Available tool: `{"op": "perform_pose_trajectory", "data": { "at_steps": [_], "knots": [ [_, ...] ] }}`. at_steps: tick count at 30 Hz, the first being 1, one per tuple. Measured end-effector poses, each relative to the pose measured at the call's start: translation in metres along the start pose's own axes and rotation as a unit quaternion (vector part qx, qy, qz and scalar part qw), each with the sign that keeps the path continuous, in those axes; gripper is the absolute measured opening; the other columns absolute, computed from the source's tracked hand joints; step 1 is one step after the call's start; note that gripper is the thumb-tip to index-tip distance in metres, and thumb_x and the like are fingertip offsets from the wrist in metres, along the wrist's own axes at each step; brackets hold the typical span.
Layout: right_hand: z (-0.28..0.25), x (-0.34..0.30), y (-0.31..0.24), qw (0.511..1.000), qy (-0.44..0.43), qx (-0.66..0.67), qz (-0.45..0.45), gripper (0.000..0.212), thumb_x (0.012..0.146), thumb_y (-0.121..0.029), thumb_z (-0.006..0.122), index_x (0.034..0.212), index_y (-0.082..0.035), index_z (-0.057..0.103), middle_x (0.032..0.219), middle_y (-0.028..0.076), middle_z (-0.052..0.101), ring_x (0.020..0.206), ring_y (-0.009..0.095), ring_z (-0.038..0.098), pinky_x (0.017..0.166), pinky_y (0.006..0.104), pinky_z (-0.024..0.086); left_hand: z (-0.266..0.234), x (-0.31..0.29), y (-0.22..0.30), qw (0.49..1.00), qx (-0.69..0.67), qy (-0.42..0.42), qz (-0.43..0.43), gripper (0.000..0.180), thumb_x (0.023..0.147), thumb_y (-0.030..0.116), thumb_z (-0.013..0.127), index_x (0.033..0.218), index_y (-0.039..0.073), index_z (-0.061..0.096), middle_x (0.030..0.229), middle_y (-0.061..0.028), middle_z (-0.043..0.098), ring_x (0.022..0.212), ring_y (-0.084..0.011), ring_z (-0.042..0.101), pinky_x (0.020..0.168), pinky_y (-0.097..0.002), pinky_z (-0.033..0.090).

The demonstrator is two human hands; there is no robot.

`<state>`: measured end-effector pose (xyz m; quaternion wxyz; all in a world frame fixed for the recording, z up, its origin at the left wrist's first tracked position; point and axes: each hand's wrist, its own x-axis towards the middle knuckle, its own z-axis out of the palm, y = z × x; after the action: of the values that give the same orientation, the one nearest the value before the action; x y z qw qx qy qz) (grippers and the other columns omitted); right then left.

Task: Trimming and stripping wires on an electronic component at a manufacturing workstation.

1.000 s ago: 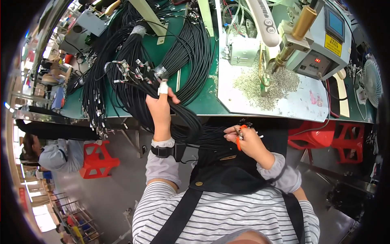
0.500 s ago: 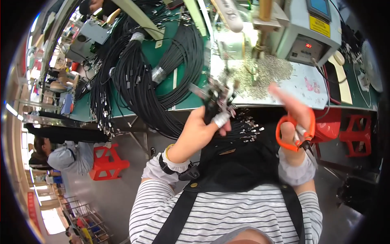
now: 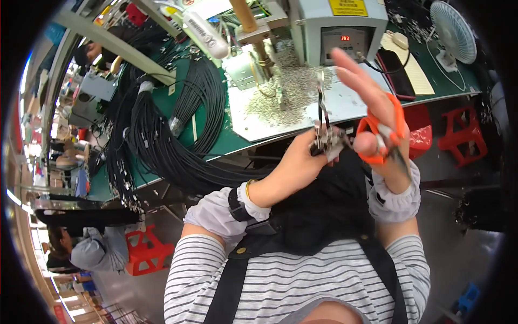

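Observation:
My left hand [image 3: 299, 164] is closed round the end of a bundle of black cables, whose metal connector ends [image 3: 326, 141] stick up out of the grip. One or two cable ends rise above the others, over the edge of the white work plate [image 3: 245, 123]. Close by on the right, my right hand [image 3: 372, 102] carries orange-handled scissors [image 3: 400, 121]. Its thumb is through one handle loop while several fingers stretch upward. The scissor blades point down toward my wrist and are blurred. Whether the right hand touches the connectors I cannot tell.
A large bundle of black cables [image 3: 162, 135] hangs over the green table edge at left. Small metal pieces [image 3: 294, 89] lie heaped below a press-like machine [image 3: 253, 36]. Behind are a grey control box [image 3: 345, 27] and a fan [image 3: 454, 32]. Red stools [image 3: 467, 128] stand below the table.
My view has swung to the right. The left hand with its cables and the right hand with the scissors have come closer together, and the cable ends have fanned differently.

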<state>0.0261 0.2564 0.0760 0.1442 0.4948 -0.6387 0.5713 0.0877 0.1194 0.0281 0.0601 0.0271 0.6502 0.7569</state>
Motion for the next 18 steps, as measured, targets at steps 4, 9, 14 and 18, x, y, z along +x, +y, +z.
{"op": "perform_pose_trajectory", "data": {
  "at_steps": [4,9,14,18],
  "knots": [
    [0.004,-0.011,0.001,0.966,-0.223,0.047,0.125,0.063,0.076,-0.046,0.055,0.116,0.002,0.047,0.118,0.018,0.049,0.11,0.028,0.048,0.095,0.0343,0.032,-0.01,-0.014,-0.004,0.995,0.039,-0.043,-0.075,0.025,0.074,-0.008,0.049,0.098,-0.002,0.052,0.078,-0.0059,0.057,0.069,-0.012,0.054,0.062,-0.0238,0.045],
    [0.025,-0.009,0.008,0.957,-0.247,0.073,0.137,0.057,0.074,-0.043,0.058,0.11,0.001,0.052,0.113,0.017,0.053,0.105,0.029,0.052,0.091,0.034,0.038,-0.029,-0.022,-0.012,0.999,0.019,0.028,-0.036,0.02,0.076,-0.005,0.052,0.096,-0.002,0.053,0.08,-0.0068,0.059,0.072,-0.0112,0.055,0.064,-0.0235,0.045],
    [0.04,-0.005,0.025,0.997,0.028,-0.015,0.065,0.057,0.072,-0.044,0.057,0.111,-0.003,0.053,0.113,0.013,0.054,0.104,0.028,0.053,0.092,0.037,0.037,-0.039,-0.026,-0.018,0.998,0.045,0.039,-0.02,0.017,0.077,-0.005,0.053,0.093,-0.002,0.055,0.08,-0.0063,0.059,0.073,-0.0112,0.056,0.065,-0.0244,0.046],
    [0.043,-0.01,0.029,0.979,-0.195,-0.023,0.063,0.057,0.072,-0.043,0.057,0.114,-0.005,0.05,0.117,0.011,0.052,0.108,0.026,0.05,0.096,0.0389,0.033,-0.05,-0.024,-0.014,0.996,0.085,0.019,-0.004,0.023,0.076,-0.001,0.056,0.099,-0.002,0.053,0.083,-0.007,0.059,0.077,-0.0133,0.057,0.067,-0.0258,0.047]
  ]
}}
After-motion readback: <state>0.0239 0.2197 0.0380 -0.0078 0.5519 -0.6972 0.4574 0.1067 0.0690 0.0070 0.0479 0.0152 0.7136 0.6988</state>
